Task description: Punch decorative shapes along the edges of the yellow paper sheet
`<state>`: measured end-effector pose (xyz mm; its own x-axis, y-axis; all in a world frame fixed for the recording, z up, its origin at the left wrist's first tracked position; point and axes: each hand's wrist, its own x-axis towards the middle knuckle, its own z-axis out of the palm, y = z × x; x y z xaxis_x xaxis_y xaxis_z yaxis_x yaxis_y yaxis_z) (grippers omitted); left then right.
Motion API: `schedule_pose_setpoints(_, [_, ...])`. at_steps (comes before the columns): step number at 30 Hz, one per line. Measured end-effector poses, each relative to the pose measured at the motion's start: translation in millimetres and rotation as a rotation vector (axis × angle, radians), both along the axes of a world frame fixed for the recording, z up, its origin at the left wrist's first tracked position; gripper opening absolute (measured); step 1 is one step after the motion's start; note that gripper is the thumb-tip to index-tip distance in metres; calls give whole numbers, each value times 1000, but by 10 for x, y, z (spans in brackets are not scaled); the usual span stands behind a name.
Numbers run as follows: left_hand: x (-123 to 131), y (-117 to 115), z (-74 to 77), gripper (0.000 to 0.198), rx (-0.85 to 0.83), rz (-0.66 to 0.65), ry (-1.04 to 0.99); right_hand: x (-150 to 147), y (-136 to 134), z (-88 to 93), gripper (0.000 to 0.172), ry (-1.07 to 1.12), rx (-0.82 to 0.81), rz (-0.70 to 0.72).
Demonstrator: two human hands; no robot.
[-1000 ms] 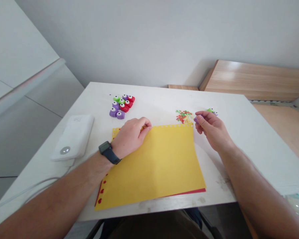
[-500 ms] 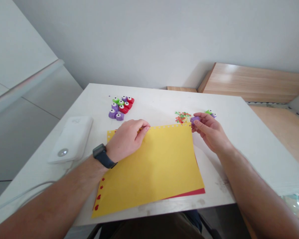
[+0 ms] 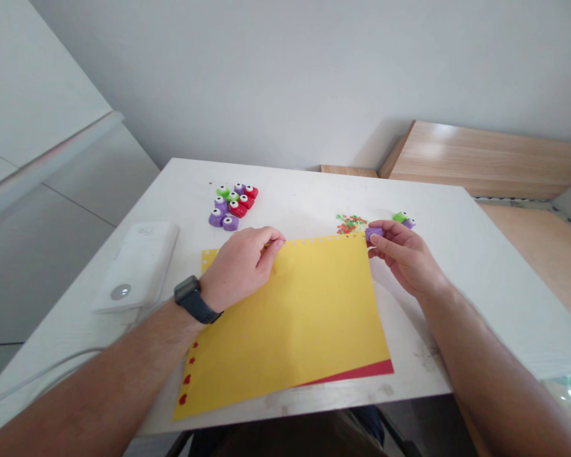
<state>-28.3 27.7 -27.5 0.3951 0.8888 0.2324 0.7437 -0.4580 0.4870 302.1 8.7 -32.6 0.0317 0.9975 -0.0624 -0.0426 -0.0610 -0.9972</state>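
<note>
A yellow sheet of paper [image 3: 309, 304] lies on the desk in front of me, with small shapes punched along its top and left edges. Red paper [image 3: 361, 373] shows from under its lower right edge. My left hand [image 3: 245, 260], wearing a dark watch, pinches the sheet's top edge between thumb and fingers. In my right hand [image 3: 404, 254] is a purple paper punch [image 3: 374, 235], gripped between thumb and fingers at the sheet's top right corner. Whether the paper sits in the punch's slot is hard to make out.
Several purple, green and red paper punches [image 3: 231, 209] stand grouped at the back left. Punched-out paper bits [image 3: 351, 223] lie behind the sheet, with a green punch [image 3: 400, 217] and a purple one farther right. A white device [image 3: 136, 266] with a cable rests on the left.
The yellow sheet has turned slightly, and more red paper shows along its lower edge. The purple punch has tilted a little at the corner. Both hands keep their grip.
</note>
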Motion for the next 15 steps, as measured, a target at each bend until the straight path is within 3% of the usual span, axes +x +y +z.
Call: schedule_pose_setpoints(15, [-22, -10, -1, 26, 24, 29, -17, -42, -28, 84, 33, 67, -36, 14])
